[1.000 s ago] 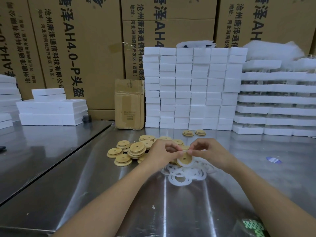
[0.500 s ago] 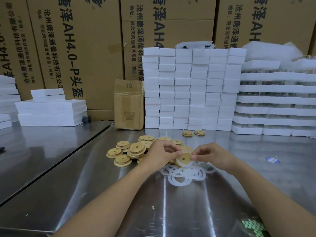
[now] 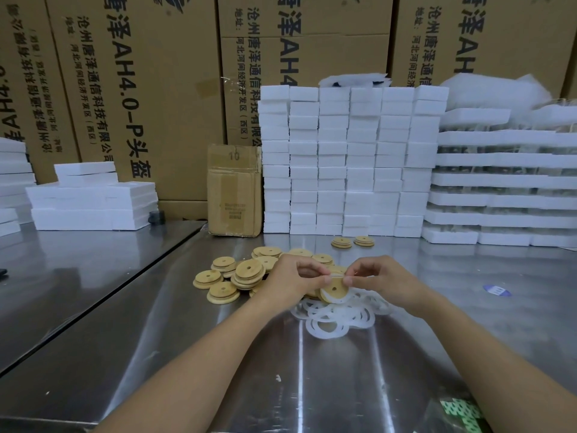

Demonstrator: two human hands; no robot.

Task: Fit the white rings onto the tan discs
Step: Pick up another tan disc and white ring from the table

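Note:
A tan disc (image 3: 334,291) with a small centre hole is held tilted above the steel table, a white ring around its rim. My left hand (image 3: 296,278) pinches its upper left edge. My right hand (image 3: 379,278) pinches the upper right edge and the ring. Below them lies a heap of loose white rings (image 3: 335,317). A pile of bare tan discs (image 3: 246,275) sits to the left of my hands. Two more discs (image 3: 352,242) lie further back.
Stacks of white foam blocks (image 3: 352,164) stand behind the work spot, with foam trays (image 3: 505,189) at the right and more foam (image 3: 90,204) at the left. A small cardboard box (image 3: 234,192) stands at the table's back. A blue sticker (image 3: 496,290) lies at the right.
Both hands stay on the disc in the same spot. My fingers have shifted slightly along its top edge, working the ring on the rim.

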